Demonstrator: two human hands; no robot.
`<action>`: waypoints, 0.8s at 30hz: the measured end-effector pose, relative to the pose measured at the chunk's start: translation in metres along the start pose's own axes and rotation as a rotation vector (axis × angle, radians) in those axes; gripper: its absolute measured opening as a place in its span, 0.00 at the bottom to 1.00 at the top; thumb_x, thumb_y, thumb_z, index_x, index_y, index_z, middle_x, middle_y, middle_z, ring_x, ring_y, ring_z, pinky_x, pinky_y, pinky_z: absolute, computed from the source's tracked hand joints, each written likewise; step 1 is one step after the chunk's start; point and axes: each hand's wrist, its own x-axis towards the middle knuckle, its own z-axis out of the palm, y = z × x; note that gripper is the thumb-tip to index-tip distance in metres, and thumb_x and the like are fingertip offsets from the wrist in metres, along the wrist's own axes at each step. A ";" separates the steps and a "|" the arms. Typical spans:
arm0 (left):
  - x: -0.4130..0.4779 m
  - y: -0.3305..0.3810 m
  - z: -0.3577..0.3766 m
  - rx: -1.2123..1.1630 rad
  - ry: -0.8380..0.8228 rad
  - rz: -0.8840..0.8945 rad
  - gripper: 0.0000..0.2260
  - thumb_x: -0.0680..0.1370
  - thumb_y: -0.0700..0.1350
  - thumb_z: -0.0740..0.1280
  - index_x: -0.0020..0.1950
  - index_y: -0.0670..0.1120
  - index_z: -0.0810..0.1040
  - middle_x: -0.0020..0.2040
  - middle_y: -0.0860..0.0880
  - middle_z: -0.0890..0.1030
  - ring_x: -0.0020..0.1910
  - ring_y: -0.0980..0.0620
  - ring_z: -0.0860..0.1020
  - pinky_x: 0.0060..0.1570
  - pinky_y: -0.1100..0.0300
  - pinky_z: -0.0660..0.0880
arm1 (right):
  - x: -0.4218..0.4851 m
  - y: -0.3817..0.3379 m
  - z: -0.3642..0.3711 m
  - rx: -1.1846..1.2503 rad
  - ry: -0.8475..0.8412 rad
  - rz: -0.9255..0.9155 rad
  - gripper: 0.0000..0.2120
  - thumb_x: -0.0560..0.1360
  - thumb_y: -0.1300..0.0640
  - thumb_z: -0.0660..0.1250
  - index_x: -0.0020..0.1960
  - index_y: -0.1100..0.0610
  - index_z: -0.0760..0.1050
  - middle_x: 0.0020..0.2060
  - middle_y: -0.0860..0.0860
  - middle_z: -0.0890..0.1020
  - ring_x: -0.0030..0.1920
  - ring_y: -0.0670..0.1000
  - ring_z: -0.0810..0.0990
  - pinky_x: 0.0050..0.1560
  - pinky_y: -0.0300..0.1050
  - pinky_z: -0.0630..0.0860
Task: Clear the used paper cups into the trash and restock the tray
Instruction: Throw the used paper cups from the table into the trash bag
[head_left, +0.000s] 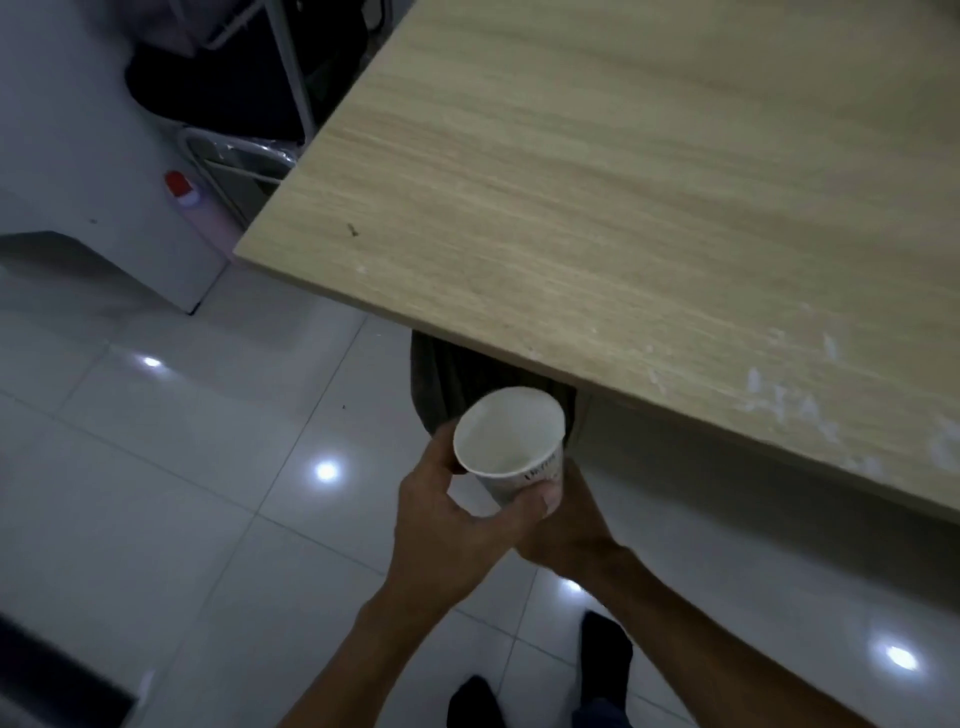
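Hands meet below the near corner of the light wood-grain tabletop (597, 208). The left hand (447, 525) curls its thumb and fingers around a white paper cup (511, 441), mouth tilted towards the camera, printed lettering on its side. The right hand (566, 525) lies beneath the cup; its grip cannot be told. A dark ribbed bin (441, 384) stands just behind, on glossy white floor tiles (182, 467).

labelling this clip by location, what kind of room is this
Probably an office or break room, though I can't be sure. Clues: a light wood-laminate table, glossy white floor tiles reflecting ceiling lights, and a metal-framed chair beside the table. The left hand holds a paper cup.
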 end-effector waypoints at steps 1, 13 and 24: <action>0.004 0.000 0.005 -0.022 -0.029 -0.016 0.29 0.62 0.55 0.77 0.60 0.50 0.75 0.54 0.60 0.81 0.54 0.60 0.79 0.50 0.68 0.76 | -0.003 -0.001 0.005 0.141 -0.017 0.096 0.20 0.67 0.61 0.71 0.57 0.48 0.72 0.51 0.46 0.80 0.53 0.45 0.79 0.53 0.41 0.78; 0.050 -0.064 -0.004 0.261 0.102 -0.250 0.32 0.62 0.71 0.70 0.60 0.58 0.69 0.58 0.58 0.77 0.60 0.54 0.76 0.63 0.43 0.71 | -0.025 0.012 0.028 -0.552 -0.276 -0.095 0.17 0.43 0.56 0.76 0.29 0.53 0.74 0.16 0.48 0.71 0.18 0.48 0.68 0.41 0.39 0.63; 0.063 -0.077 -0.024 0.672 0.204 -0.251 0.31 0.69 0.65 0.70 0.62 0.46 0.70 0.60 0.48 0.78 0.63 0.46 0.73 0.70 0.44 0.54 | -0.051 0.032 0.035 -0.594 -0.325 -0.081 0.26 0.63 0.50 0.74 0.57 0.57 0.71 0.29 0.50 0.74 0.39 0.45 0.66 0.49 0.36 0.62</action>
